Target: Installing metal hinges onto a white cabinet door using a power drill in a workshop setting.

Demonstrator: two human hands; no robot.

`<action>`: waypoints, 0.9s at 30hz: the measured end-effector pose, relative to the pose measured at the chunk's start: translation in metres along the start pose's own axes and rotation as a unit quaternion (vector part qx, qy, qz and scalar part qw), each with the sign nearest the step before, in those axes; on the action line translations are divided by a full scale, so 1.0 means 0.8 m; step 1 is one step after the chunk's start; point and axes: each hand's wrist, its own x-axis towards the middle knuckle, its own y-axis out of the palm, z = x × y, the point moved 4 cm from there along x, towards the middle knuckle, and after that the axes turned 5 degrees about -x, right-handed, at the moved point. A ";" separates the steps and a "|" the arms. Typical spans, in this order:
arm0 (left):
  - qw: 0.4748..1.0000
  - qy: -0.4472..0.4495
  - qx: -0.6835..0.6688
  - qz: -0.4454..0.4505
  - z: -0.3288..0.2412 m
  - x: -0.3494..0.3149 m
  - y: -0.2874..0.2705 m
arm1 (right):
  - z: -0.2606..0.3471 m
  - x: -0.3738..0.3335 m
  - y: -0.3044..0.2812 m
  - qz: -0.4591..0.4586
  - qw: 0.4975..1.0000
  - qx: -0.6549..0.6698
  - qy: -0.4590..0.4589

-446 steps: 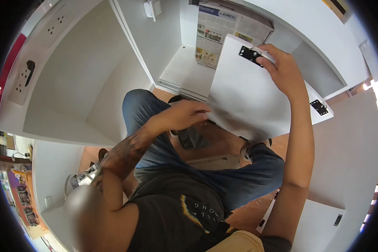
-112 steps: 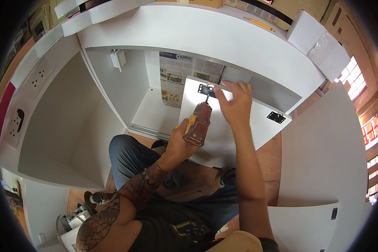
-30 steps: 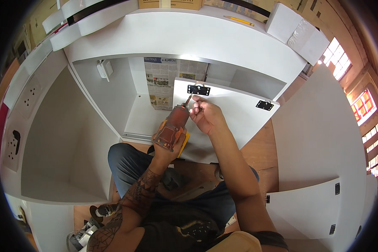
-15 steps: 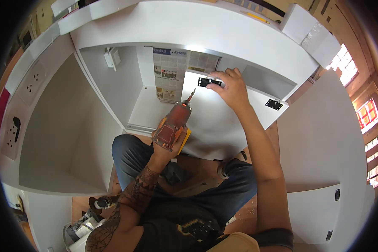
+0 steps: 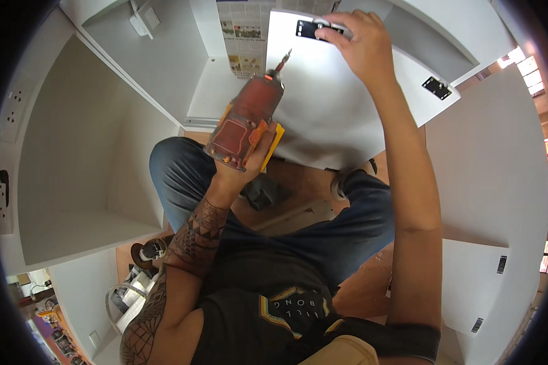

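My left hand (image 5: 232, 175) is wrapped round the handle of a red cordless drill (image 5: 249, 109). Its driver bit (image 5: 284, 61) points up and away from me, apart from the white panel (image 5: 341, 97) behind it. At that panel's top edge my right hand (image 5: 369, 45) is closed, thumb pressing a black metal bracket (image 5: 306, 29) against the face. The other right fingers reach over the edge and are partly hidden. A second black bracket (image 5: 436, 88) sits near the panel's right corner.
Around me stand white cabinet boxes, with an open compartment (image 5: 73, 152) at left. Newspaper (image 5: 245, 42) covers part of the cabinet back. Another white panel (image 5: 469, 274) with black fittings is at lower right. An angle grinder (image 5: 149, 250) lies on the floor at left.
The view has tilted down, so the cabinet top has left the picture and the panel appears higher. Both hands keep their holds; the bit still stands off from the bracket.
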 end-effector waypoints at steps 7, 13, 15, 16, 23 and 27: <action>0.994 0.057 0.080 0.038 0.012 -0.015 -0.002 | 0.009 0.002 -0.005 0.055 0.997 0.006 0.052; 0.998 0.016 0.049 0.024 0.007 -0.017 0.004 | 0.019 -0.017 -0.001 -0.078 0.991 -0.071 -0.088; 0.997 -0.056 -0.058 -0.007 0.009 -0.016 0.003 | 0.022 -0.021 0.001 -0.094 0.977 -0.123 -0.144; 0.998 -0.046 -0.035 0.003 0.010 -0.016 0.003 | 0.020 -0.021 0.002 -0.094 0.977 -0.122 -0.145; 0.999 0.004 0.010 0.039 0.008 -0.017 0.003 | 0.026 -0.020 -0.002 -0.079 0.972 -0.115 -0.190; 0.993 0.069 0.073 0.056 0.015 -0.019 0.005 | 0.021 -0.020 0.002 -0.102 0.969 -0.116 -0.195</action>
